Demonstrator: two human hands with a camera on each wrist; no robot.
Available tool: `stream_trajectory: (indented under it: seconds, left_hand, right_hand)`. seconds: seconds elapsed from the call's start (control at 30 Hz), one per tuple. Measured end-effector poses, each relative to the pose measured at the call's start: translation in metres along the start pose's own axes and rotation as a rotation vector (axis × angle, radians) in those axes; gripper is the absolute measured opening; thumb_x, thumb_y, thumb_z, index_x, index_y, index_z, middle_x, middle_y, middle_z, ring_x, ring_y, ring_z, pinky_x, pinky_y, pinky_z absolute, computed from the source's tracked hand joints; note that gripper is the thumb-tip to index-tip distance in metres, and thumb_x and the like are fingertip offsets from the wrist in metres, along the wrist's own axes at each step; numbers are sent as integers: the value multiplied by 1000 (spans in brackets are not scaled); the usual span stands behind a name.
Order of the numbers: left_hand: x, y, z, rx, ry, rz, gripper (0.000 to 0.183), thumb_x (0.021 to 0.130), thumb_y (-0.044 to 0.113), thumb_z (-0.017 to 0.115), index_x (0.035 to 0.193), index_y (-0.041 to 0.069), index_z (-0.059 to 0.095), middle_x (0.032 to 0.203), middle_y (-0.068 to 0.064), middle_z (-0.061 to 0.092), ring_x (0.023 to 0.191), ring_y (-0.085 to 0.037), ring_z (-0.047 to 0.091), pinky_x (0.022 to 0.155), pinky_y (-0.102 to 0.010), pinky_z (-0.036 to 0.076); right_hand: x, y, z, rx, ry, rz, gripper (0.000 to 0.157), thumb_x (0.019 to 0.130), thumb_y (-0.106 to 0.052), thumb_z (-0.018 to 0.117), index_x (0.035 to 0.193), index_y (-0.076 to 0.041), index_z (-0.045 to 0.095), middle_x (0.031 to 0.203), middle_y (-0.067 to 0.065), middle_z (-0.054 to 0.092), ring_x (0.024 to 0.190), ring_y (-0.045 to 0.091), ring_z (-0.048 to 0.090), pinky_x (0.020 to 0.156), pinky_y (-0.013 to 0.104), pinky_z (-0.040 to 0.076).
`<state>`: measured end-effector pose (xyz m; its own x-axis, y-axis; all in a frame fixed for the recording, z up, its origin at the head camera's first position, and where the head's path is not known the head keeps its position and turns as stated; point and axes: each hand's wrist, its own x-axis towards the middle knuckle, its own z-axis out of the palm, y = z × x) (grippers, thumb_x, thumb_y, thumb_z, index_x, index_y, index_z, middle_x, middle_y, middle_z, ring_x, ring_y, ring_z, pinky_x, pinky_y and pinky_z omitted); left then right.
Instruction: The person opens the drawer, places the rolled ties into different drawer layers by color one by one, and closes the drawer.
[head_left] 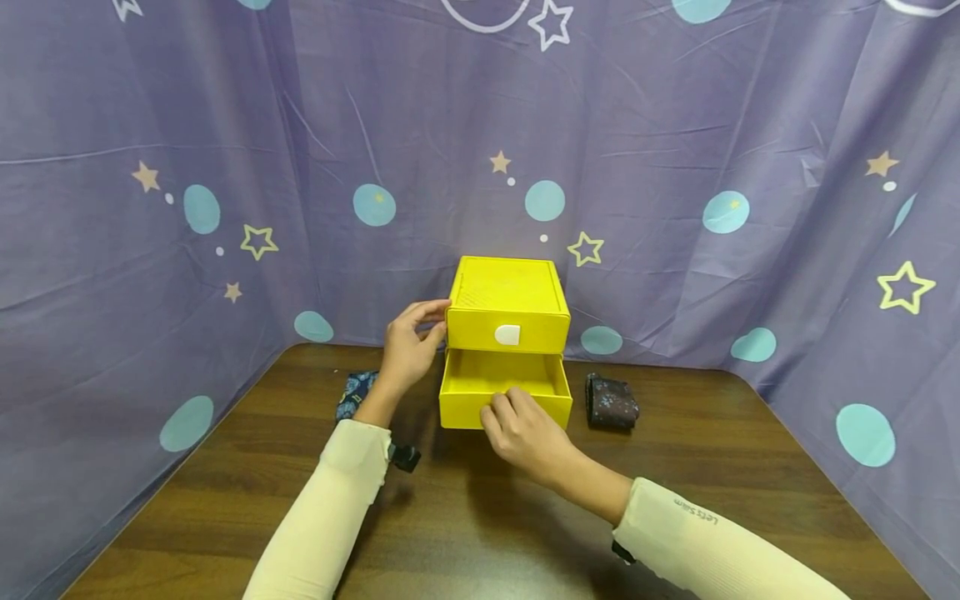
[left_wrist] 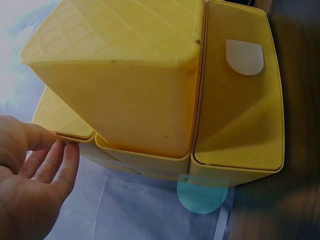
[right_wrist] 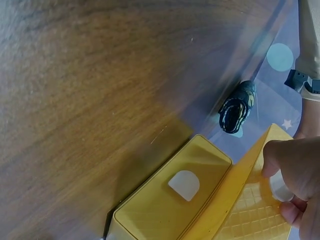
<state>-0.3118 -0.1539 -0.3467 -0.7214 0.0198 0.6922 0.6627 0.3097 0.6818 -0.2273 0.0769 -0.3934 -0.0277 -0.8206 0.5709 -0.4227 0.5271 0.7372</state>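
Note:
A yellow drawer unit stands at the far side of the table. Its middle drawer is pulled well out, and the inside that shows is bare. My right hand pinches this drawer's white handle between thumb and fingers. At the unit's upper left front edge, my left hand touches the side with fairly straight fingers, its thumb toward the front. The top drawer is pushed in. Below, the bottom drawer is also closed, visible in both wrist views but hidden from the head view.
Left of the unit lies a folded blue patterned cloth, partly covered by my left forearm. A folded dark patterned cloth lies to the right. Behind the wooden table hangs a purple curtain with stars and dots.

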Motion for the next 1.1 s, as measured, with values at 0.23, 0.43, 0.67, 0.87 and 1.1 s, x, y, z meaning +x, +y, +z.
stream_trajectory:
  seconds: [0.23,0.43,0.67,0.87,1.1]
  left_hand:
    - [1,1,2,-12,8,2,33,97,-4,66,128,5,71,122,-16,66,113,-34,65,93,-57,56]
    - [-1,8,4,-2,8,-15,33,96,-11,62,128,-5,68,123,-25,63,114,-42,63,94,-61,54]
    - [-1,8,4,4,13,-3,32,97,-8,63,128,-2,69,123,-22,64,114,-40,64,93,-60,55]
    - [0,2,1,-9,5,-6,33,98,0,67,129,8,71,123,-14,66,114,-31,65,93,-56,56]
    - [-1,3,0,9,-3,-10,32,98,1,66,128,11,72,122,-9,67,113,-25,66,93,-48,58]
  right_hand:
    - [0,-3,-3,-3,-1,2,31,103,4,36,90,0,65,82,12,60,68,24,50,59,30,45]
    - [1,-5,-8,14,-6,3,29,101,3,38,91,0,65,83,12,59,68,24,50,60,30,46]
    - [2,-7,-13,9,-32,12,24,101,1,43,91,0,65,83,12,60,68,24,50,61,30,44]
    - [1,-9,-16,12,-35,13,23,100,2,44,91,0,65,84,12,60,69,24,50,61,30,44]
    - [0,-12,-19,26,-27,10,23,99,3,43,91,1,65,84,12,60,68,24,50,61,30,45]
